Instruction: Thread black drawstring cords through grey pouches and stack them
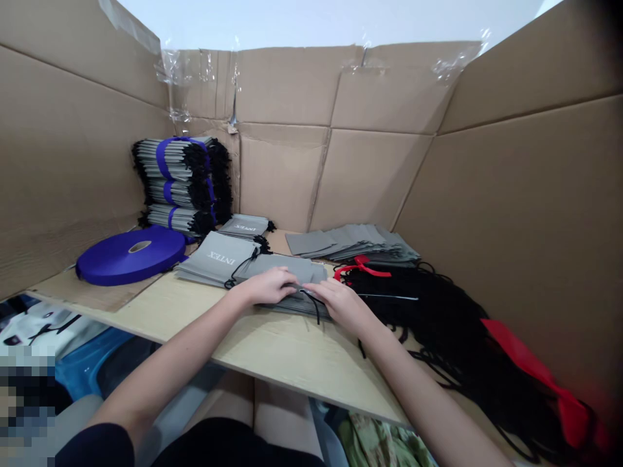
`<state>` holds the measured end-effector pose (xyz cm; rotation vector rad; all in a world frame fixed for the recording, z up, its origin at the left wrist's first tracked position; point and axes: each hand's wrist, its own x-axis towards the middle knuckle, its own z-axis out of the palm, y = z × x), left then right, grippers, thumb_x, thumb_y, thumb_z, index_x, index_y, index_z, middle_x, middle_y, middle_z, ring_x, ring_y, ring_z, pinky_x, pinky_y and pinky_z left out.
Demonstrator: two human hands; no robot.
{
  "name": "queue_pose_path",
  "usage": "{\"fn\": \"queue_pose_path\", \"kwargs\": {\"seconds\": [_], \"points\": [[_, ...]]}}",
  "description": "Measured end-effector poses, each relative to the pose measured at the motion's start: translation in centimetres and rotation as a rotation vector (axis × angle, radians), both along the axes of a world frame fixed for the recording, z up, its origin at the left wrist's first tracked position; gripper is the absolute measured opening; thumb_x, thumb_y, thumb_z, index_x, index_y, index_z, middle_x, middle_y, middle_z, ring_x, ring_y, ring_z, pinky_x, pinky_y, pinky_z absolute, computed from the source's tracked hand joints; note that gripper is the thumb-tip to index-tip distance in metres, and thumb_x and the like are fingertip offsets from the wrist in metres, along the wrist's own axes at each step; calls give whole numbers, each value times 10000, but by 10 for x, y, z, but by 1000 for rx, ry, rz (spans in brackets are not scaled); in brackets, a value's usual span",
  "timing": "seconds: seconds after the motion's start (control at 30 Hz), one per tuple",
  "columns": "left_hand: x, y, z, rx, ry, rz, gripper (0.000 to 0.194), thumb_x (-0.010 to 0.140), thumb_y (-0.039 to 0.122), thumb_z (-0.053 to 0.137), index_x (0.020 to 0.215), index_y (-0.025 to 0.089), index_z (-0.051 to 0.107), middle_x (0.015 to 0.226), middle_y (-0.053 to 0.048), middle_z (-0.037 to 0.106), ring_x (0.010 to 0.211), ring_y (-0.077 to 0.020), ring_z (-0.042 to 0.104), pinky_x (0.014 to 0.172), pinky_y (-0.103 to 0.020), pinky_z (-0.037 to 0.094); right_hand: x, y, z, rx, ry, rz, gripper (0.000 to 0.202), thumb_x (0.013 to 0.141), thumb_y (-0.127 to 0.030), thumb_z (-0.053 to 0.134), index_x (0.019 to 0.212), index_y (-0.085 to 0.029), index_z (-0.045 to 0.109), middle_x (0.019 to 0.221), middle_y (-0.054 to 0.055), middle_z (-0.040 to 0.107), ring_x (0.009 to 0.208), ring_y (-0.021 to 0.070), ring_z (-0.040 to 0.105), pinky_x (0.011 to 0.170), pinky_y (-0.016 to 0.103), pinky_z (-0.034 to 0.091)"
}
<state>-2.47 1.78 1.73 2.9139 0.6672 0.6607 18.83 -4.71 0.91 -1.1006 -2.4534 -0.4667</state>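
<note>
My left hand (pixel 273 285) and my right hand (pixel 335 297) meet over a stack of grey pouches (pixel 296 264) near the middle of the board. Fingers of both are pinched at the edge of a grey pouch, where a black cord (pixel 317 310) hangs down between them. Left of the stack lie finished-looking grey pouches with white INTEX lettering (pixel 214 254) and black cords. Beside my right hand, a thin metal rod (pixel 389 297) rests against a large heap of black cords (pixel 438 318).
Bundled pouches (pixel 175 188) with purple bands stand at the back left, behind a purple ribbon roll (pixel 131 254). More grey pouches (pixel 355 242) lie at the back right. Red ties (pixel 530 363) bind the cords. Cardboard walls (pixel 287 168) enclose the wooden board (pixel 272 353).
</note>
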Motion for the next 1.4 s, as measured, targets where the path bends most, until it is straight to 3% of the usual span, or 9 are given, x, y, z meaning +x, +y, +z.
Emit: {"fn": "queue_pose_path", "kwargs": {"seconds": [0.2,0.37,0.67,1.1,1.4], "points": [[-3,3,1,-132,-39,29,210,849,300,490,876,163,647,780,-39,668,708,-151,576,634,-215,379,-3,-1,0,23,56,-1,279,891,-148,396,1074,-204,599,806,61,602,765,179,536,654,278,455],[-5,4,1,-117,-85,62,209,843,311,500,821,169,652,692,-17,654,643,-140,560,573,-207,347,-6,-4,2,21,91,-3,283,894,-148,391,1087,-193,594,819,66,612,771,188,535,666,291,458],[-4,2,3,-158,-102,63,249,847,330,477,806,157,651,686,-16,643,637,-137,541,568,-215,342,-8,-6,2,-9,123,3,329,880,-110,372,1117,-210,577,877,65,631,823,193,540,717,323,469],[-4,-1,4,-96,-104,49,318,876,368,422,755,153,623,669,-20,625,614,-134,520,577,-219,341,-7,-8,3,27,95,-30,368,852,-69,375,1121,-219,576,896,58,640,824,181,561,718,299,473],[-4,1,1,-125,-119,31,303,876,368,424,771,157,614,693,-14,630,636,-133,533,596,-216,347,-9,-8,2,20,77,-35,323,884,-115,379,1127,-209,569,926,64,639,853,189,560,731,304,472]]}}
